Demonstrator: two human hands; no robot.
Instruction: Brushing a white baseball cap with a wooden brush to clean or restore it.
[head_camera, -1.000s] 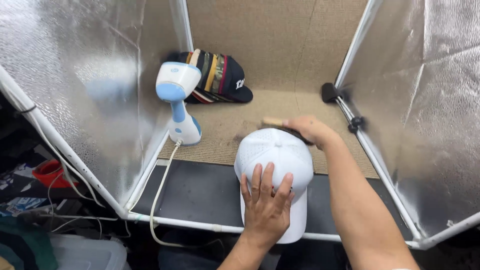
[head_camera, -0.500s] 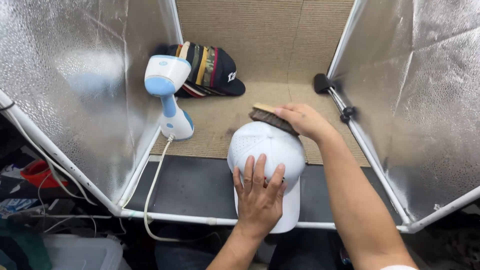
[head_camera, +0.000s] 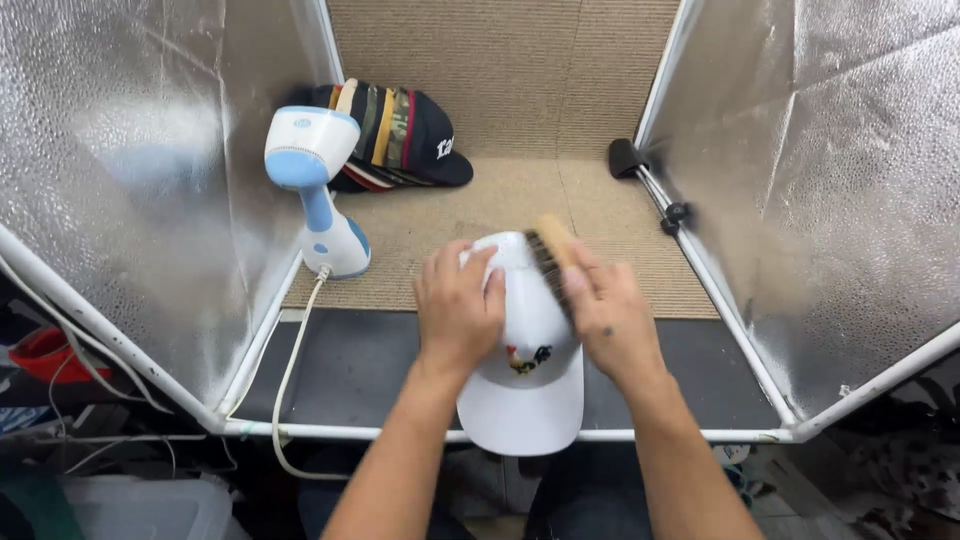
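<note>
White cap (head_camera: 525, 385) between left hand (head_camera: 458, 310) and brush-holding right hand (head_camera: 610, 320).

a white cap (head_camera: 528, 380) with a red-and-dark rooster patch, a white-and-blue steamer (head_camera: 318, 190), striped dark caps (head_camera: 400, 135).
</note>
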